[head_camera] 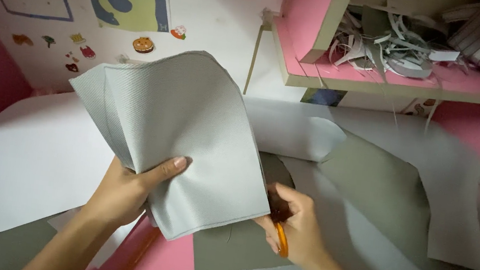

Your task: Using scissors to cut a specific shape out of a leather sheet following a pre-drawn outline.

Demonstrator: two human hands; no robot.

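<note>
The left hand (123,191) pinches a stack of grey fabric pieces (178,139) upright above the counter (35,159), thumb pressed on the front sheet. The right hand (296,224) grips orange-handled scissors (281,235) at the stack's lower right edge (blades hidden behind the fabric). Judging by this, trimming is under way; the next cut calls for holding the layers aligned.

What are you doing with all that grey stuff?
A person is holding a stack of grey fabric-like sheets up in the left hand, thumb pressed on top. The right hand grips orange-handled scissors at the stack's lower right edge. More grey and white sheets lie spread over the pink table, and a shelf above holds a heap of cut strips.
</note>
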